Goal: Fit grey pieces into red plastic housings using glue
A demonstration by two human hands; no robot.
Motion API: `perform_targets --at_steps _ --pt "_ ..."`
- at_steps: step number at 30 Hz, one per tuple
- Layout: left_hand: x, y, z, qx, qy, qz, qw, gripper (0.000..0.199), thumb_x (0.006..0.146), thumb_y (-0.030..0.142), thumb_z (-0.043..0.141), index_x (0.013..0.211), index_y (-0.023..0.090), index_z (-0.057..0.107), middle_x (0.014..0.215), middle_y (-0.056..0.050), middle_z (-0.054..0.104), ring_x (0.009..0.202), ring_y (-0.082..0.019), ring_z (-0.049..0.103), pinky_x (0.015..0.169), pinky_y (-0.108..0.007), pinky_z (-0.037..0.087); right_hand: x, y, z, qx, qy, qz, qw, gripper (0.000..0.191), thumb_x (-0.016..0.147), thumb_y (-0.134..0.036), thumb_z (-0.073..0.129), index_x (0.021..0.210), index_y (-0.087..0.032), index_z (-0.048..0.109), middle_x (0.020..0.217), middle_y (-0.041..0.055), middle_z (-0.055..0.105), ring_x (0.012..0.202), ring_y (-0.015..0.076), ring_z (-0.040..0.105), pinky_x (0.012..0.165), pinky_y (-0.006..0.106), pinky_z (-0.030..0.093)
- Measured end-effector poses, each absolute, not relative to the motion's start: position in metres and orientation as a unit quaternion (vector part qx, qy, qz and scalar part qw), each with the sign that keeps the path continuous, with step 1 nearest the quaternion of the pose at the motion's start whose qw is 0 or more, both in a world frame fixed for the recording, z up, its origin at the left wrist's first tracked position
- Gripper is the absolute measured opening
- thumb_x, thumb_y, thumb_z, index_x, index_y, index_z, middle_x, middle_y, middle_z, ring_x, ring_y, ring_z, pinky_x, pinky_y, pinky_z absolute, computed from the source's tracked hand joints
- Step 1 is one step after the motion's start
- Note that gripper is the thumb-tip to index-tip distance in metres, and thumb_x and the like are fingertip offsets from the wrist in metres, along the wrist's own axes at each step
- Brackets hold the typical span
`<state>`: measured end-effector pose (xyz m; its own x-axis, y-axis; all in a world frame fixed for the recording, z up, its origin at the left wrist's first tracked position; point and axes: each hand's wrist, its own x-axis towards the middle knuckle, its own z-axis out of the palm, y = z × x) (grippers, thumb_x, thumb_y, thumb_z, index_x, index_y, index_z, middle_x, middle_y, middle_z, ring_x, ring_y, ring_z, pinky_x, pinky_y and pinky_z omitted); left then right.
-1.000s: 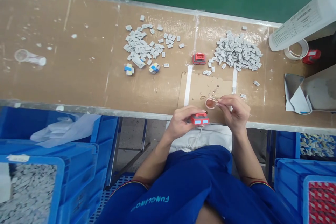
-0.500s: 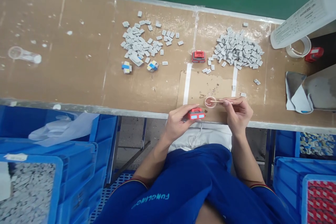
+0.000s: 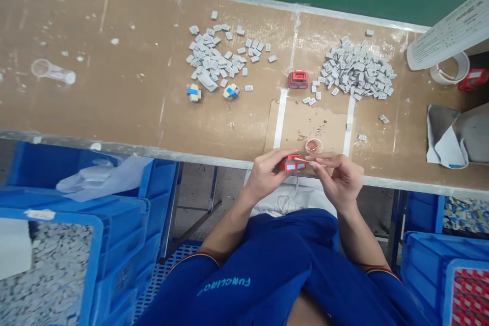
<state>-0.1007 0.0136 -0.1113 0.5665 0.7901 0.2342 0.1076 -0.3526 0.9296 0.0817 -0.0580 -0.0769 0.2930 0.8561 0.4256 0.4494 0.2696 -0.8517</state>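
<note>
My left hand [image 3: 267, 175] grips a small red plastic block [image 3: 292, 164] with pale blue panels on its side, just over the bench's front edge. My right hand [image 3: 340, 178] pinches a thin wooden stick [image 3: 316, 163], and its tip touches the red block. A small clear dish [image 3: 314, 146] with a brownish film stands just beyond my hands on a cardboard sheet [image 3: 305, 127]. Another red block [image 3: 298, 79] lies farther back, between two heaps of small grey tiles [image 3: 214, 51] [image 3: 357, 71]. Two blue-and-yellow assembled cubes [image 3: 194, 92] [image 3: 231, 91] sit near the left heap.
The tan workbench [image 3: 114, 102] ends at a metal front edge, with a green surface behind it. Blue crates [image 3: 114, 244] of grey pieces stand below left, and more blue crates [image 3: 424, 260] below right. A tape roll [image 3: 449, 69], white container [image 3: 451, 35] and crumpled sheet [image 3: 445, 137] lie at the right.
The stick has moved out of the dish and now touches the red block. My hands have come closer together, and the view has shifted slightly.
</note>
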Motion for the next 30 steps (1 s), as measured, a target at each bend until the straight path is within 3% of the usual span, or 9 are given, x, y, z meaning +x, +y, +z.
perform_targets --at_steps 5,13,18,23,26,28,30 --pt "-0.101 0.014 -0.112 0.741 0.298 0.357 0.484 0.035 0.092 0.024 0.079 0.126 0.020 0.073 0.114 -0.011 0.081 0.102 -0.021 0.078 0.090 -0.031 0.061 0.081 -0.055 -0.076 -0.582 -0.584 0.170 0.539 0.012 0.094 -0.018 0.075 0.090 -0.024 0.066 0.089 0.0038 0.083 0.083 0.0224 0.082 0.068 0.033 0.068" --pt "-0.101 0.015 -0.112 0.739 0.297 0.359 0.486 0.035 0.093 0.027 0.078 0.127 0.021 0.074 0.112 -0.011 0.082 0.100 -0.021 0.079 0.089 -0.032 0.062 0.082 -0.061 -0.075 -0.595 -0.550 0.196 0.553 0.009 0.095 -0.022 0.075 0.093 -0.024 0.067 0.092 0.0055 0.082 0.086 0.0236 0.082 0.073 0.037 0.069" --pt "-0.103 0.017 -0.111 0.720 0.301 0.359 0.512 0.037 0.091 0.027 0.081 0.127 0.021 0.075 0.109 -0.010 0.083 0.096 -0.020 0.079 0.086 -0.029 0.062 0.098 -0.060 -0.081 -0.628 -0.515 0.097 0.575 0.008 0.093 -0.021 0.076 0.092 -0.026 0.070 0.089 0.0048 0.077 0.085 0.0230 0.077 0.072 0.040 0.064" --pt "-0.106 0.017 -0.112 0.637 0.333 0.355 0.598 0.042 0.087 0.028 0.085 0.127 0.020 0.075 0.114 -0.011 0.083 0.099 -0.021 0.080 0.088 -0.029 0.064 0.106 -0.057 -0.086 -0.641 -0.588 0.104 0.482 0.005 0.098 -0.028 0.071 0.102 -0.025 0.072 0.101 0.0073 0.075 0.096 0.0230 0.074 0.081 0.041 0.062" --pt "-0.109 0.018 -0.113 0.573 0.338 0.357 0.656 0.046 0.087 0.031 0.085 0.130 0.020 0.074 0.116 -0.012 0.083 0.100 -0.023 0.081 0.084 -0.031 0.067 0.119 -0.056 -0.079 -0.630 -0.625 0.113 0.446 0.034 0.105 -0.050 0.055 0.120 -0.023 0.069 0.120 0.0137 0.073 0.113 0.0282 0.071 0.091 0.047 0.061" --pt "-0.110 0.020 -0.114 0.545 0.337 0.361 0.678 0.049 0.086 0.034 0.085 0.132 0.020 0.073 0.117 -0.013 0.082 0.098 -0.023 0.081 0.080 -0.030 0.067 0.138 -0.049 -0.071 -0.644 -0.622 0.087 0.437 0.039 0.108 -0.051 0.046 0.119 -0.023 0.070 0.116 0.0129 0.074 0.110 0.0270 0.071 0.088 0.044 0.060" --pt "-0.111 0.021 -0.115 0.539 0.335 0.367 0.680 0.052 0.085 0.037 0.086 0.132 0.020 0.073 0.118 -0.013 0.082 0.099 -0.022 0.080 0.082 -0.029 0.067 0.165 -0.033 -0.063 -0.684 -0.605 0.053 0.404 0.030 0.108 -0.041 0.049 0.108 -0.023 0.073 0.101 0.0088 0.076 0.094 0.0229 0.072 0.079 0.037 0.058"
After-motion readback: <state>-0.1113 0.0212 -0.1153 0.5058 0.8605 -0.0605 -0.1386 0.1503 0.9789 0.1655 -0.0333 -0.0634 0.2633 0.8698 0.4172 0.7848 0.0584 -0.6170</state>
